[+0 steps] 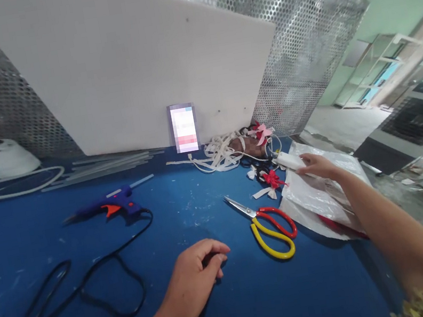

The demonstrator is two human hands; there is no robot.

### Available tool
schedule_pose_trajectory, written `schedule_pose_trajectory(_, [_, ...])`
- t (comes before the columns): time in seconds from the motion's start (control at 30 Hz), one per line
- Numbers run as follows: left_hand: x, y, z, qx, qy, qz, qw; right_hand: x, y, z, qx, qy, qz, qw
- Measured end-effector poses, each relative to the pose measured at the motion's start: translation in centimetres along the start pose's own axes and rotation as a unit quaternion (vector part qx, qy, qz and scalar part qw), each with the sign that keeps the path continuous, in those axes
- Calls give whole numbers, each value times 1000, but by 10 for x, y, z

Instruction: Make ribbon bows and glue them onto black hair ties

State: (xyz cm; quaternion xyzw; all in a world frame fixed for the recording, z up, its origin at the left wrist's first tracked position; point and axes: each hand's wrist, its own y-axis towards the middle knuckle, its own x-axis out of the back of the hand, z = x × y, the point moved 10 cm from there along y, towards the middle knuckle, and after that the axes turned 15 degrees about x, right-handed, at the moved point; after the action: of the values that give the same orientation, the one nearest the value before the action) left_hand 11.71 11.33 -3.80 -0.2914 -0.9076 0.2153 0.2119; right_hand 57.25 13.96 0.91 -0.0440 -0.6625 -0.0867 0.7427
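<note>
My left hand (198, 271) rests on the blue table with its fingers curled and the thumb close against them; nothing shows in it. At the right, my right hand (317, 166) grips a white oblong block (290, 160) with thumb and fingers, above a stack of clear plastic bags and white sheets (316, 203). A cable end meets the block's left side. Between my hands lie scissors (254, 214) with one red and one yellow handle, blades apart. Red and white ribbon bows (271, 178) sit just left of the bags.
A blue glue gun (121, 201) with a black cord (102, 259) lies left. Behind are glue sticks (107, 166), a lit phone (184, 128) against a white board (139, 67), and a heap of white ribbon (220, 151). A white appliance (0, 158) stands back left.
</note>
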Motion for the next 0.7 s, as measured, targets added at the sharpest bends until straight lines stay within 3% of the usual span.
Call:
schedule_pose_trajectory(0.17, [0, 2, 1, 5, 0, -1, 1000, 3, 2, -12, -15, 12, -41, 999])
schedule_pose_trajectory(0.33, [0, 3, 3, 8, -6, -3, 1000, 4, 2, -7, -20, -21, -62, 998])
schedule_pose_trajectory(0.57, [-1, 3, 3, 3, 9, -1, 1000, 24, 6, 42, 38, -94, -79, 992])
schedule_pose_trajectory(0.7, [-1, 2, 2, 2, 17, -2, 1000, 12, 16, 75, 58, -102, -58, 991])
